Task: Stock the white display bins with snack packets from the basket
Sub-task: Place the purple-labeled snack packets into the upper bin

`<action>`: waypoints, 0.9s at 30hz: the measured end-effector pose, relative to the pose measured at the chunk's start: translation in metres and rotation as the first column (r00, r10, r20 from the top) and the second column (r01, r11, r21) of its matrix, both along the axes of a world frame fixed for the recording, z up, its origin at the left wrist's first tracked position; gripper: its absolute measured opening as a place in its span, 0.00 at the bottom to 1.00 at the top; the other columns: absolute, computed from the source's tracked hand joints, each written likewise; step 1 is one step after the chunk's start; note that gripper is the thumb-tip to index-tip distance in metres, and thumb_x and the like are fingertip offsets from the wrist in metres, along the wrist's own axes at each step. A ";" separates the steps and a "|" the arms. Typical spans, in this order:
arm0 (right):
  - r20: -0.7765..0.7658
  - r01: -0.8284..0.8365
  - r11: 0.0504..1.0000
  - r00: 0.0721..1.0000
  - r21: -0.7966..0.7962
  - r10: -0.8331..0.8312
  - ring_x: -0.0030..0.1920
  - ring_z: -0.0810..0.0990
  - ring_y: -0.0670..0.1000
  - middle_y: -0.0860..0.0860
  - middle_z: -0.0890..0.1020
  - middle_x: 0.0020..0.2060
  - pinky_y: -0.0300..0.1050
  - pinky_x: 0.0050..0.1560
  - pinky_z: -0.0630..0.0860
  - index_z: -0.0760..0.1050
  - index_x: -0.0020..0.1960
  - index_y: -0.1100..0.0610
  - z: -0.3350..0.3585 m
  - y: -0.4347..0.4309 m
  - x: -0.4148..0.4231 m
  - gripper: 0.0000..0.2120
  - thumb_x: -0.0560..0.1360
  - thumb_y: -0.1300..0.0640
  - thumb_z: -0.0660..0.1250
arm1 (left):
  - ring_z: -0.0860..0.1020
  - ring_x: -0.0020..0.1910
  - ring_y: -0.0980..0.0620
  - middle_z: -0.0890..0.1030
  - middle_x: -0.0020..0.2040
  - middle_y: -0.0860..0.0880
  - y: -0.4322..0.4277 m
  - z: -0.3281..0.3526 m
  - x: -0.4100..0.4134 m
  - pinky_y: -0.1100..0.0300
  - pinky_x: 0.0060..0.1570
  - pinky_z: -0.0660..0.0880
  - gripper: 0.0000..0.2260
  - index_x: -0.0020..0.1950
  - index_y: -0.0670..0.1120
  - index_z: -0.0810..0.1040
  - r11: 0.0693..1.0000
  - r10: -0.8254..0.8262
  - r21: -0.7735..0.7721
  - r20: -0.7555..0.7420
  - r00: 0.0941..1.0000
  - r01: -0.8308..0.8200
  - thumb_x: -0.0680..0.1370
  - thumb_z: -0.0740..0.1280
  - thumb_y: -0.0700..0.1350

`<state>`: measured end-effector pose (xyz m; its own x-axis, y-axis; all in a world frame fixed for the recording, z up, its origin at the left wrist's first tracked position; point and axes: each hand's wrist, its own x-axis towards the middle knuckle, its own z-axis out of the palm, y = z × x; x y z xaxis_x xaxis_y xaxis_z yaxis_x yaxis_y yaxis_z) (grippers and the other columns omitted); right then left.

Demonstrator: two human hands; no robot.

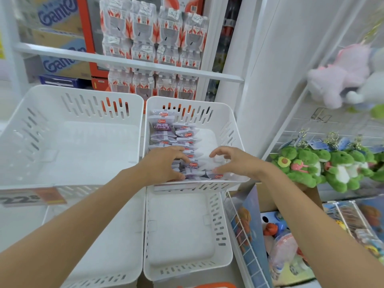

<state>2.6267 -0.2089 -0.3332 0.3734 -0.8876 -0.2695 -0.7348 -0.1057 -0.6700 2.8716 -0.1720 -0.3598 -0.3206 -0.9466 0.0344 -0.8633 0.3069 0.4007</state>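
Left hand (164,164) grips snack packets (192,164), right hand (235,161) just beside, in bin (229,113).

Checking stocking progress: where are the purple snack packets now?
In the head view, the purple snack packets line the left side of the upper right white bin, with the left hand and right hand at the nearest ones.

The display bins (228,129) are plain white with slotted walls; the snack packets (164,126) are purple and white with a red-orange logo. Behind, the bottle packs (153,28) carry red-orange flame marks, the cartons (56,15) blue lettering. The plush toys (340,169) are green with white bellies, the unicorn plush (340,80) pale pink
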 end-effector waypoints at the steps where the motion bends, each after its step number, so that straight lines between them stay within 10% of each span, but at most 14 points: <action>1: 0.073 0.033 0.997 0.997 -0.073 -0.027 0.66 0.70 0.47 0.47 0.73 0.64 0.46 0.64 0.69 0.76 0.55 0.44 -0.002 0.003 0.003 0.16 0.71 0.54 0.76 | 0.65 0.73 0.51 0.64 0.76 0.56 0.001 0.000 0.000 0.51 0.71 0.65 0.22 0.65 0.58 0.76 1.000 0.010 0.002 -0.028 1.000 -0.010 0.72 0.74 0.56; 5: 0.320 0.223 0.928 0.939 -0.298 -0.123 0.47 0.78 0.45 0.47 0.80 0.49 0.35 0.46 0.73 0.77 0.48 0.47 -0.013 0.039 0.020 0.12 0.70 0.59 0.75 | 0.75 0.61 0.53 0.76 0.64 0.53 0.025 0.006 -0.001 0.56 0.62 0.73 0.18 0.59 0.53 0.79 0.991 0.081 -0.068 -0.380 0.922 -0.116 0.71 0.76 0.50; 12: 0.370 0.267 0.907 0.919 -0.326 -0.138 0.31 0.73 0.42 0.48 0.80 0.37 0.33 0.34 0.70 0.78 0.44 0.53 -0.051 0.158 0.079 0.06 0.71 0.63 0.71 | 0.73 0.34 0.59 0.80 0.42 0.53 0.138 -0.019 0.024 0.68 0.40 0.70 0.07 0.48 0.47 0.80 0.970 0.194 -0.040 -0.474 0.859 -0.241 0.72 0.74 0.42; 21: -0.093 -0.056 0.974 0.993 0.219 0.078 0.52 0.79 0.52 0.51 0.80 0.50 0.45 0.52 0.75 0.78 0.51 0.53 -0.197 0.272 0.092 0.08 0.73 0.60 0.72 | 0.81 0.41 0.54 0.82 0.43 0.48 0.307 -0.137 0.100 0.64 0.45 0.79 0.08 0.49 0.44 0.82 0.838 0.532 0.403 -0.459 0.712 -0.367 0.72 0.75 0.39; 27: -0.046 -0.117 0.924 0.989 0.365 0.144 0.58 0.77 0.50 0.51 0.79 0.58 0.43 0.57 0.73 0.78 0.60 0.56 -0.241 0.320 0.127 0.16 0.74 0.54 0.72 | 0.78 0.33 0.61 0.80 0.41 0.49 0.363 -0.168 0.134 0.76 0.34 0.72 0.07 0.49 0.44 0.80 0.739 0.669 0.483 -0.442 0.597 -0.471 0.74 0.71 0.35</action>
<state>2.7542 0.1114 -0.5744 0.4477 -0.6707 -0.5914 -0.7775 0.0348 -0.6279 3.0060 0.1909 -0.5282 0.2763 -0.9165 -0.2891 -0.3997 -0.3832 0.8327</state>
